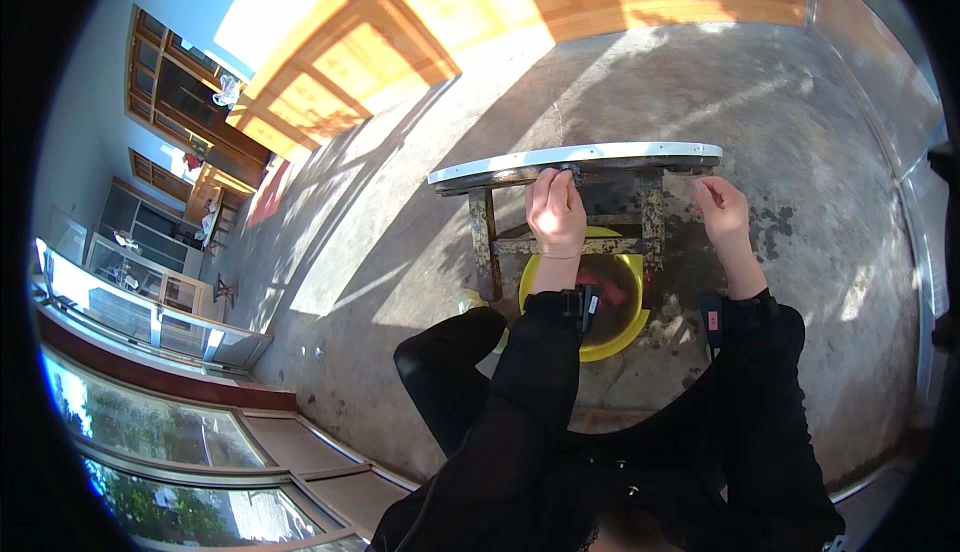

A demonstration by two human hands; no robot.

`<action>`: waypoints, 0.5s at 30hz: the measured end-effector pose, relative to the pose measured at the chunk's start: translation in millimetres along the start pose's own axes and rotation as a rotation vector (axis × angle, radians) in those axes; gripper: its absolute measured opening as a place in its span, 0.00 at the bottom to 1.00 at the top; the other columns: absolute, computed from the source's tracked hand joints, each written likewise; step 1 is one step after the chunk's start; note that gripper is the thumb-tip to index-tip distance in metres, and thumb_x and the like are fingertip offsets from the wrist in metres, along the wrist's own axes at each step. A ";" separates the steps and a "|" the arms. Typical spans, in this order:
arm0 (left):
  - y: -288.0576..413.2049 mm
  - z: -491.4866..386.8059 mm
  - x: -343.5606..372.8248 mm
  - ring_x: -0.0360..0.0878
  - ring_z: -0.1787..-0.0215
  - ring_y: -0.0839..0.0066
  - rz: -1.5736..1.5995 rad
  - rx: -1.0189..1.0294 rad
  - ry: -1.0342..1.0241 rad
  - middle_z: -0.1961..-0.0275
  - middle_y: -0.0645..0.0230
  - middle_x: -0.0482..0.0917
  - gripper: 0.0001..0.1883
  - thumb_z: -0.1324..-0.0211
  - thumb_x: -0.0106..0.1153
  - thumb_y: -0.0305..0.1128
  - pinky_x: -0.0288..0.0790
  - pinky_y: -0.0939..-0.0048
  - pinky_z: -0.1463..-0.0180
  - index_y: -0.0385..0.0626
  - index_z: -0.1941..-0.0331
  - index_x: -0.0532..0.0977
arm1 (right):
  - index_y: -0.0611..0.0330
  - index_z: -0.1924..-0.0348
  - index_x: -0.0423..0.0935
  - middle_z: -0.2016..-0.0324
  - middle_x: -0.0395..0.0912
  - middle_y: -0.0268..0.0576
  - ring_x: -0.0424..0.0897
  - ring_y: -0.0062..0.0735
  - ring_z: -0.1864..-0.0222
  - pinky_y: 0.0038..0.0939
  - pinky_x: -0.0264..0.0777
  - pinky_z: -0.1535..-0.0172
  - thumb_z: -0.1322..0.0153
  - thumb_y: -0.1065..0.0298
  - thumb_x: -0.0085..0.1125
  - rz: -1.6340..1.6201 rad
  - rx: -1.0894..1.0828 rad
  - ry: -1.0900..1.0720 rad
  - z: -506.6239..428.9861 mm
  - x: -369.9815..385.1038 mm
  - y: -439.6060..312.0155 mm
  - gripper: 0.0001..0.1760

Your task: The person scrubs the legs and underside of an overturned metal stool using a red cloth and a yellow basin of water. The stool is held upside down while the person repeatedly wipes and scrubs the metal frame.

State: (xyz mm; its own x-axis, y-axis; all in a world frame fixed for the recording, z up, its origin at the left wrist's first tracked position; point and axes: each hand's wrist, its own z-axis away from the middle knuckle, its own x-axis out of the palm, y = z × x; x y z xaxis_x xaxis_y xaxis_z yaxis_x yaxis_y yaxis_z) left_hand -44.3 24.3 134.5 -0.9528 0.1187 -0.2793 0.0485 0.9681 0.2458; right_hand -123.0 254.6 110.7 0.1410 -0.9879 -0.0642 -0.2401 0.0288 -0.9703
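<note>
A narrow wooden bench [656,214] with worn, flaking paint on its legs stands before me. Along its top runs a slightly curved white strip [581,153] with small dark dots. My left hand [556,214] is at the bench's near edge, its fingers bent together beside a small dark patch or thing; what lies under the fingertips is hidden. Just off the bench's right end, my right hand [724,211] has thumb and fingers drawn together. Nothing can be made out between them. Below the bench, a yellow basin [531,282] holds dark liquid and something pinkish-red [611,289].
Dark wet spots [772,226] mark the concrete floor [810,109] right of the bench. Pale scraps [679,327] lie beside the basin. Wooden panelling [360,64] lines the far side, and a shiny panel [870,49] stands at the right. Glazed frames [165,432] are at lower left.
</note>
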 end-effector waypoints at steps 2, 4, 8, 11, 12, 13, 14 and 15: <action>-21.5 -0.8 -8.1 0.75 0.65 0.60 -0.048 -0.036 0.062 0.63 0.62 0.79 0.11 0.58 0.60 0.18 0.73 0.64 0.60 0.42 0.67 0.78 | 0.67 0.66 0.78 0.81 0.74 0.32 0.68 0.15 0.79 0.20 0.63 0.73 0.30 0.66 0.57 0.041 -0.085 0.012 1.0 -5.7 2.0 0.11; -54.1 0.6 -23.9 0.77 0.63 0.61 -0.098 -0.161 0.049 0.62 0.60 0.80 0.08 0.56 0.58 0.18 0.73 0.65 0.58 0.41 0.69 0.79 | 0.66 0.66 0.78 0.82 0.73 0.32 0.68 0.16 0.79 0.21 0.63 0.73 0.31 0.66 0.57 0.057 -0.088 0.025 2.0 -8.8 2.0 0.10; -143.7 -2.4 -50.5 0.80 0.61 0.62 -0.194 -0.617 0.031 0.60 0.57 0.82 0.07 0.50 0.58 0.21 0.74 0.67 0.53 0.40 0.66 0.81 | 0.66 0.66 0.78 0.82 0.72 0.33 0.68 0.17 0.79 0.22 0.63 0.73 0.32 0.67 0.58 0.087 -0.069 0.023 3.3 -5.3 -1.8 0.09; -202.7 -9.0 -62.0 0.81 0.60 0.70 0.007 -0.886 0.057 0.59 0.59 0.82 0.10 0.48 0.58 0.23 0.73 0.70 0.53 0.37 0.60 0.80 | 0.66 0.66 0.77 0.81 0.72 0.33 0.67 0.17 0.78 0.22 0.63 0.73 0.32 0.68 0.58 0.135 -0.065 0.025 1.7 2.0 -4.5 0.08; -213.9 -10.2 -60.8 0.81 0.60 0.72 0.085 -1.006 0.081 0.59 0.59 0.82 0.11 0.47 0.58 0.24 0.73 0.72 0.54 0.36 0.58 0.79 | 0.66 0.67 0.77 0.81 0.72 0.34 0.67 0.17 0.78 0.22 0.63 0.72 0.32 0.68 0.58 0.156 -0.085 0.025 1.6 4.2 -5.2 0.08; -221.2 -9.2 -58.1 0.80 0.61 0.73 0.213 -1.016 0.092 0.59 0.59 0.82 0.13 0.46 0.58 0.24 0.73 0.72 0.54 0.34 0.57 0.78 | 0.66 0.67 0.77 0.80 0.71 0.34 0.67 0.17 0.78 0.22 0.63 0.72 0.32 0.69 0.57 0.160 -0.061 0.017 2.4 6.5 -5.4 0.08; -225.5 -8.1 -55.9 0.80 0.61 0.74 0.313 -1.079 0.103 0.59 0.60 0.82 0.14 0.46 0.57 0.24 0.73 0.73 0.55 0.33 0.55 0.77 | 0.65 0.67 0.77 0.79 0.72 0.34 0.68 0.17 0.78 0.22 0.64 0.72 0.32 0.69 0.58 0.186 -0.103 0.021 2.8 8.4 -5.7 0.07; -227.1 -6.6 -54.4 0.80 0.61 0.75 0.421 -1.151 0.122 0.59 0.60 0.82 0.15 0.46 0.57 0.25 0.73 0.74 0.56 0.31 0.53 0.76 | 0.65 0.67 0.77 0.79 0.72 0.35 0.68 0.18 0.77 0.22 0.64 0.72 0.32 0.69 0.58 0.194 -0.107 0.017 2.7 9.9 -5.8 0.07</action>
State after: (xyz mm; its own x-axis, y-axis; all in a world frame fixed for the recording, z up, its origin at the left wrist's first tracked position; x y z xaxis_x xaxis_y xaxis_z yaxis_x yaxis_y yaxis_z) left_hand -5.5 -203.5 99.9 -0.9514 0.2936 0.0931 0.1255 0.0932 0.9877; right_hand -117.6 245.0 115.1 0.0659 -0.9680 -0.2420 -0.3621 0.2028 -0.9098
